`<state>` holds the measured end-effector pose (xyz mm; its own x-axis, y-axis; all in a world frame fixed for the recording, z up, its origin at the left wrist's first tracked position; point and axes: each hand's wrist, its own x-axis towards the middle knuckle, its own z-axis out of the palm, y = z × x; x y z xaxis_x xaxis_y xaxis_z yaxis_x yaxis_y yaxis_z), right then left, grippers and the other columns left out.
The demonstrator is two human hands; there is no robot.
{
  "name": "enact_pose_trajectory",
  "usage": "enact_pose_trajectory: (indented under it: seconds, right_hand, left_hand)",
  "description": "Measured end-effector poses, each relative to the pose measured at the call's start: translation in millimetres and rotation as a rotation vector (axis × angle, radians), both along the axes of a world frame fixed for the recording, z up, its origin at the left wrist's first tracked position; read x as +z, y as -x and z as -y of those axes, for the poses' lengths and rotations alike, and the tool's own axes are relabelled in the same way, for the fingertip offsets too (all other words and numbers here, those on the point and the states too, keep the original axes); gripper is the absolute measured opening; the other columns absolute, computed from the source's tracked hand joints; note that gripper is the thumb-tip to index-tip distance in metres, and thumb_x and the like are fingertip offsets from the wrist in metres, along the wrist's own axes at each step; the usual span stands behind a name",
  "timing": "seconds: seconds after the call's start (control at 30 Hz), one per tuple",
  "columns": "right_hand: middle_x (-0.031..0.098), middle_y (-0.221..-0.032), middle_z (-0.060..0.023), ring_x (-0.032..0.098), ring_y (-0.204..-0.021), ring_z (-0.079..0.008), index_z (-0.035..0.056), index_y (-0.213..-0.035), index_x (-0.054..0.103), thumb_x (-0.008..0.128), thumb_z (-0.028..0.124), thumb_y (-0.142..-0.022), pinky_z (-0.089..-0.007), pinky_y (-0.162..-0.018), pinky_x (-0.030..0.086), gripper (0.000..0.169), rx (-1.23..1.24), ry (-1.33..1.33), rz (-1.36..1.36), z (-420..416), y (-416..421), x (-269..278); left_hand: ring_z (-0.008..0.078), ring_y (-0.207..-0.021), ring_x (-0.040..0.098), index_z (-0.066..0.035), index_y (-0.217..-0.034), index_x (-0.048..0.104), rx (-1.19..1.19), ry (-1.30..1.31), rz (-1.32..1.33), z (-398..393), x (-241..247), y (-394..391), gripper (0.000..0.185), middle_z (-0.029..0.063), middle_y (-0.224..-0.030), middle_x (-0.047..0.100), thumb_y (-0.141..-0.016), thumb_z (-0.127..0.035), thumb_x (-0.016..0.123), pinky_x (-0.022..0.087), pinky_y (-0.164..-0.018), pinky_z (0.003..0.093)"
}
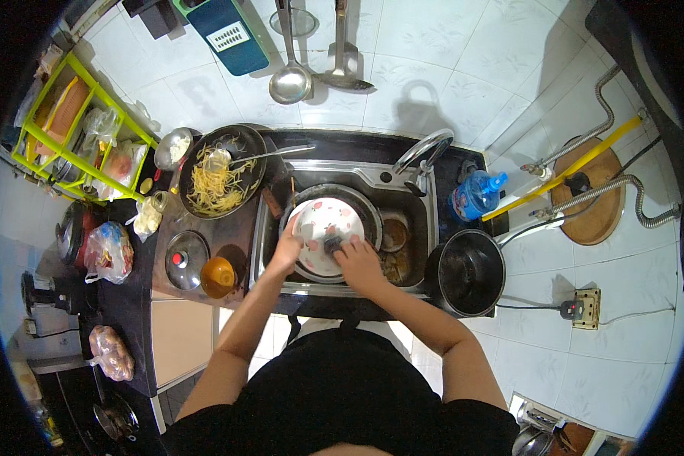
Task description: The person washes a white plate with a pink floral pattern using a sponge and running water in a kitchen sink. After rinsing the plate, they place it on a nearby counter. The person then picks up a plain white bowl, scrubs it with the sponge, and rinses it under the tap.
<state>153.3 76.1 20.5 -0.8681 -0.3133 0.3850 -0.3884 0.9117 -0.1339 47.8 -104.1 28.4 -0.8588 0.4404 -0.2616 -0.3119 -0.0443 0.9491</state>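
Note:
Over the sink, my left hand (286, 251) grips the left rim of a white plate (319, 219) with a pink fruit pattern. The plate is tilted. My right hand (360, 263) is at its lower right, fingers around a dark grey scourer (332, 244) pressed on the plate's face; the fingers partly hide it. Beneath the plate a round metal basin (370, 211) sits in the stainless steel sink (431, 228). A small brownish bowl (394, 235) lies at the sink's right side.
The faucet (424, 151) arches over the sink's back right. A plastic bottle (472, 196) and a dark pot (472, 273) stand to the right. Leftward are a frying pan (253, 145) of shredded food with a ladle, a glass lid (187, 268) and an orange bowl (218, 277).

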Motion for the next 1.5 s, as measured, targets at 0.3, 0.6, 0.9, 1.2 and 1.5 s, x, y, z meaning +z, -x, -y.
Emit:
enact_pose_trajectory:
  seconds: [0.3, 0.6, 0.9, 1.2, 1.5]
  right_hand:
    - [0.050, -0.091, -0.0117, 0.052, -0.092, -0.0296, 0.0060, -0.092, 0.050, 0.065, 0.029, -0.070, -0.0393, -0.074, 0.045, 0.035, 0.215, 0.161, 0.124, 23.4, -15.3, 15.9]
    - [0.049, -0.075, -0.0086, 0.055, -0.075, -0.0266, 0.0094, -0.081, 0.048, 0.055, 0.014, -0.073, -0.0377, -0.059, 0.047, 0.012, 0.184, 0.101, 0.092, -1.7, -16.0, 5.2]
    - [0.054, -0.095, -0.0128, 0.051, -0.095, -0.0316, 0.0046, -0.104, 0.054, 0.053, 0.022, -0.083, -0.0475, -0.076, 0.041, 0.027, -0.067, 0.273, 0.346, 24.3, -1.4, 15.6]
    - [0.051, -0.108, -0.0156, 0.048, -0.101, -0.0350, 0.0063, -0.106, 0.055, 0.060, 0.004, -0.071, -0.0416, -0.083, 0.042, 0.035, -0.436, 0.326, 0.163, 9.9, 48.8, -9.5]
    - [0.048, -0.102, -0.0143, 0.050, -0.096, -0.0354, 0.0066, -0.100, 0.053, 0.068, 0.006, -0.065, -0.0408, -0.077, 0.045, 0.038, -0.446, 0.304, 0.207, 12.2, 77.5, -25.6]
  left_hand:
    - [0.0168, -0.079, 0.057, 0.003, -0.114, 0.054, -0.302, 0.385, 0.163, -5.9, 32.8, 40.3, 0.038, 0.0081, -0.091, 0.059, -0.086, -0.022, 0.052, 0.048, -0.067, 0.0317]
    - [0.0203, -0.088, 0.056, -0.002, -0.127, 0.043, -0.235, -0.007, 0.296, -17.0, 38.1, 17.4, 0.056, 0.0118, -0.105, 0.055, -0.073, -0.012, 0.052, 0.049, -0.069, 0.0340]
    - [0.0232, -0.106, 0.051, -0.005, -0.135, 0.029, 0.338, -0.104, 0.079, -36.5, -26.1, -48.0, 0.064, 0.0129, -0.120, 0.047, -0.072, 0.005, 0.037, 0.042, -0.091, 0.0320]
    - [0.0332, -0.106, 0.053, -0.009, -0.135, 0.028, 0.122, -0.078, 0.424, -34.8, -5.0, -53.8, 0.075, 0.0141, -0.120, 0.046, -0.062, 0.007, 0.036, 0.054, -0.078, 0.0420]
    - [0.0355, -0.103, 0.056, -0.006, -0.135, 0.025, -0.018, -0.100, 0.450, -17.4, -3.0, -42.8, 0.074, 0.0178, -0.120, 0.046, -0.063, 0.006, 0.040, 0.056, -0.072, 0.0481]
